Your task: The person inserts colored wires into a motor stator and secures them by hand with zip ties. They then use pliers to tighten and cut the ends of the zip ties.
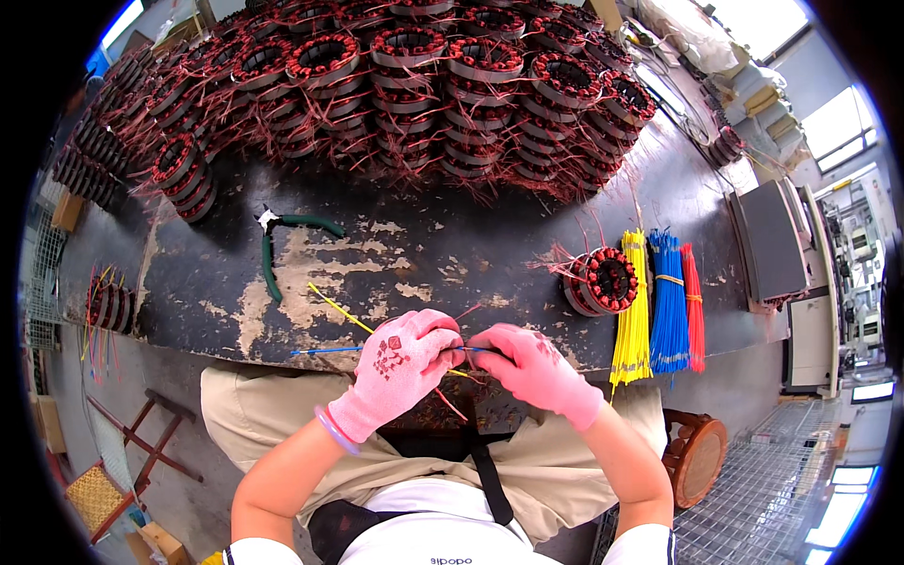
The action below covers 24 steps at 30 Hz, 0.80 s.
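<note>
Both hands wear pink gloves and meet close together at the table's near edge. My left hand (400,365) is closed in a pinch on a thin blue wire (325,351), whose free end sticks out to the left. A yellow wire (341,309) passes under that hand and comes out below its fingers. My right hand (539,372) pinches the other end of the blue wire, a short gap from the left fingertips. Thin reddish wires (451,403) stick out around the fingers; what they join to is hidden.
Stacked wound motor stators (405,104) cover the table's far side. Green-handled cutters (267,259) lie left of centre. To the right stand one stator stack (610,281) and bundles of yellow (631,315), blue (666,306) and red wires (693,311). Stators with coloured leads (111,306) sit far left.
</note>
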Available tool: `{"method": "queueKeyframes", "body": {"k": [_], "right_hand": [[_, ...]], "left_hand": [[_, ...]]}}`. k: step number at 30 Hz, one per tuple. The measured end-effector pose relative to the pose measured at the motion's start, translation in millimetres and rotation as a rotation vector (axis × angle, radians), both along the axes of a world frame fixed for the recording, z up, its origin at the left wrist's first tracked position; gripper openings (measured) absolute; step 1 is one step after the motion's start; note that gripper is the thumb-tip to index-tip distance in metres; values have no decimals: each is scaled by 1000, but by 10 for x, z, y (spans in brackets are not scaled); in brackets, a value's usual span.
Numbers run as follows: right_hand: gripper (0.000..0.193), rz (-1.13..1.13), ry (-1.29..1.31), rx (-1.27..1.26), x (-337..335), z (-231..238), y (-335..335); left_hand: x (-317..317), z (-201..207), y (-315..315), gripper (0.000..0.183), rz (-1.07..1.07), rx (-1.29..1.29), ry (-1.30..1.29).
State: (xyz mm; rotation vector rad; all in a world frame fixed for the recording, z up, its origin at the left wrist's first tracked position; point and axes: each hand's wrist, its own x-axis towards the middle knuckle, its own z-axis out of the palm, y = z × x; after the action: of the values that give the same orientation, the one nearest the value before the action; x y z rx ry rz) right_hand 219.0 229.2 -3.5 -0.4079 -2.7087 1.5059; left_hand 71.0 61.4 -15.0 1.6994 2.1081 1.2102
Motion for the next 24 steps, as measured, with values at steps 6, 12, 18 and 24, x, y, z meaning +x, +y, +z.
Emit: {"method": "queueKeyframes", "body": {"k": [6, 12, 18, 24], "right_hand": [[20, 67, 313, 508, -39, 5, -87], [17, -249, -266, -684, -127, -150, -23], [34, -121, 340, 723, 23, 2, -200], [17, -239, -366, -813, -4, -102, -52]], "left_hand": [[4, -25, 9, 19, 20, 14, 5], [1, -43, 3, 19, -8, 26, 42], [0, -15, 20, 18, -1, 3, 8], [-11, -17, 23, 19, -31, 6, 32]]}}
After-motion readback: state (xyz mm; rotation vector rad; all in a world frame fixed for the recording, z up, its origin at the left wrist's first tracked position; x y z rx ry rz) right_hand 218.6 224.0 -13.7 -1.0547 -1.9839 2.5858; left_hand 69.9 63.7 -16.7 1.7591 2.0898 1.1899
